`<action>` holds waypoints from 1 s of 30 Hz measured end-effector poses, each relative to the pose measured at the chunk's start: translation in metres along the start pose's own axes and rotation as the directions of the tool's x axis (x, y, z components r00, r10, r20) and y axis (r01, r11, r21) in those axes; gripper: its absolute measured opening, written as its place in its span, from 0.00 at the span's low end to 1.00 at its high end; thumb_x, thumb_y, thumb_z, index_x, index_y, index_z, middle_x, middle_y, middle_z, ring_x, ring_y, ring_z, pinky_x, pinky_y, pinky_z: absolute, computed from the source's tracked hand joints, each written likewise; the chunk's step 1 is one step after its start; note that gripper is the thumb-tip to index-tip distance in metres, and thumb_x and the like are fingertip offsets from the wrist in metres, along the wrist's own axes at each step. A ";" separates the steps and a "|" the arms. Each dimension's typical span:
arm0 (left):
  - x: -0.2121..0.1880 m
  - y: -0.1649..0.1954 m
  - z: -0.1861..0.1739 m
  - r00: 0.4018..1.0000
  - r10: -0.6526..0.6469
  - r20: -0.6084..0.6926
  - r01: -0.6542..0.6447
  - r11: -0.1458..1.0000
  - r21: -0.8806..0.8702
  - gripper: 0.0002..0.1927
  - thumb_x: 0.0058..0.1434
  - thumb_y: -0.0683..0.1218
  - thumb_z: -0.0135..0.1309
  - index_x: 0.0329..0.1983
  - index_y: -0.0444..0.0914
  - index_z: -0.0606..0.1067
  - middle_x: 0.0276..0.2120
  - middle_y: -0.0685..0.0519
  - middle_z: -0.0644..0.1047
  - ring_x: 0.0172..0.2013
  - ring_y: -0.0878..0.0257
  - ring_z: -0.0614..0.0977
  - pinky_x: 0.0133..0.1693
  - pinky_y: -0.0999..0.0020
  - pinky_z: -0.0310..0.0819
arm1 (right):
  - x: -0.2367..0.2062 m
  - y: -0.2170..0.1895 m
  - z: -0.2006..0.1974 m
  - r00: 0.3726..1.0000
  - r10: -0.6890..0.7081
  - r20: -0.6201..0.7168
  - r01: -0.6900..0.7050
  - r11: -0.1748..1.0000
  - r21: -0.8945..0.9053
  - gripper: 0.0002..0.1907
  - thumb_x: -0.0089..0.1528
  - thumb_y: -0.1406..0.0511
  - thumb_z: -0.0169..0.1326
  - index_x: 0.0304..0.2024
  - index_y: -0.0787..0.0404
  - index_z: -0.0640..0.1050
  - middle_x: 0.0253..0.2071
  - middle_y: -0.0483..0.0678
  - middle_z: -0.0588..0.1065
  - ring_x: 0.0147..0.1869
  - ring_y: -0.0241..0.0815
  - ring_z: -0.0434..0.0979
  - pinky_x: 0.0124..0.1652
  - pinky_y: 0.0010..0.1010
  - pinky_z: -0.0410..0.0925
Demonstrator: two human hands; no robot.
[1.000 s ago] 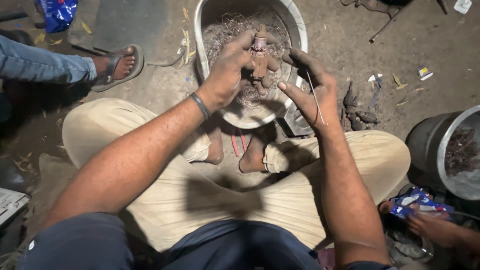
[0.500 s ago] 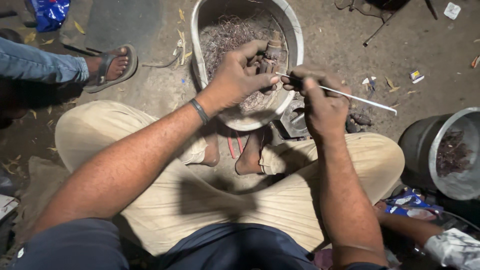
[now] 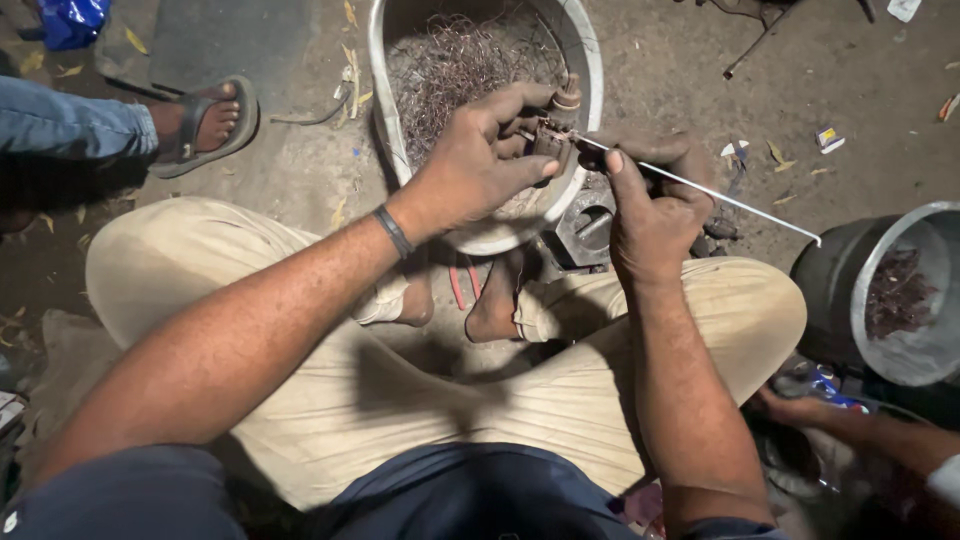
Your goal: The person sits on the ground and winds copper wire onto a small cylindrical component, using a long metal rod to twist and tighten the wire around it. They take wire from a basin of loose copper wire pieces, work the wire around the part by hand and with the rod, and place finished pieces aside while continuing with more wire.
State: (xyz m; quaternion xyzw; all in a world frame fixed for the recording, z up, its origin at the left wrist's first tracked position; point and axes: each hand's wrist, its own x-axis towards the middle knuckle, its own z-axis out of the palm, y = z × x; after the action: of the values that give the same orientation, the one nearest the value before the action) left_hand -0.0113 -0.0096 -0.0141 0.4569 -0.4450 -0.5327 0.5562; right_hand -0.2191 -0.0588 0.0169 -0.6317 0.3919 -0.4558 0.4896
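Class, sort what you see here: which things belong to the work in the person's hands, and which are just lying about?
In use:
left hand
small wound part
right hand
thin metal rod
metal basin of tangled wire

Lying about:
blue bag
sandal on another person's foot
second basin
dark metal block

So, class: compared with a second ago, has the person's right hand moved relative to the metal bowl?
Yes. The right hand has drawn back to the right of the metal bowl rim, now gripping a thin metal rod.
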 end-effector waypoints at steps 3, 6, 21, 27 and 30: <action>-0.003 0.003 0.000 0.999 0.032 0.035 -0.029 0.996 -0.083 0.30 0.62 0.35 0.64 0.66 0.33 0.68 0.59 0.49 0.74 0.57 0.64 0.79 0.62 0.66 0.80 | -0.003 0.001 -0.003 0.996 -0.064 0.070 0.062 0.998 0.024 0.09 0.69 0.76 0.62 0.41 0.65 0.73 0.47 0.53 0.79 0.48 0.38 0.80 0.51 0.28 0.73; -0.004 0.007 -0.001 0.992 0.121 0.042 -0.119 0.992 -0.046 0.29 0.63 0.34 0.66 0.66 0.34 0.69 0.62 0.51 0.72 0.61 0.65 0.77 0.65 0.67 0.79 | -0.003 0.000 -0.004 0.989 -0.095 0.117 0.098 0.995 -0.020 0.08 0.70 0.76 0.62 0.42 0.66 0.74 0.46 0.56 0.80 0.49 0.40 0.79 0.53 0.29 0.72; -0.007 0.013 -0.002 0.968 0.251 0.013 -0.234 0.884 0.405 0.36 0.58 0.43 0.74 0.68 0.39 0.71 0.62 0.51 0.76 0.62 0.61 0.78 0.64 0.64 0.75 | 0.004 -0.013 -0.002 0.954 -0.158 0.255 0.193 0.974 -0.120 0.07 0.70 0.76 0.60 0.42 0.67 0.73 0.48 0.58 0.82 0.54 0.43 0.83 0.56 0.32 0.75; -0.011 0.013 0.009 0.993 0.045 -0.106 -0.001 0.927 0.375 0.34 0.55 0.45 0.73 0.62 0.38 0.71 0.53 0.52 0.77 0.53 0.64 0.80 0.56 0.68 0.81 | -0.005 -0.013 0.012 0.907 -0.328 0.265 0.417 0.793 -0.444 0.09 0.67 0.77 0.60 0.40 0.68 0.71 0.48 0.59 0.80 0.49 0.44 0.83 0.46 0.30 0.76; -0.011 0.014 0.011 0.992 -0.020 -0.123 0.050 0.969 0.244 0.33 0.55 0.40 0.71 0.62 0.36 0.69 0.52 0.52 0.75 0.51 0.63 0.79 0.53 0.68 0.83 | -0.010 -0.010 0.022 0.924 -0.325 0.203 0.382 0.800 -0.462 0.08 0.69 0.77 0.57 0.43 0.68 0.70 0.50 0.58 0.79 0.51 0.45 0.83 0.48 0.32 0.76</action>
State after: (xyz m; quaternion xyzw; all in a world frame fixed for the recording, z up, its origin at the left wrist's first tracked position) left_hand -0.0201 0.0011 0.0020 0.5613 -0.4653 -0.4548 0.5114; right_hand -0.2000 -0.0411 0.0228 -0.8220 0.3418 -0.3872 0.2397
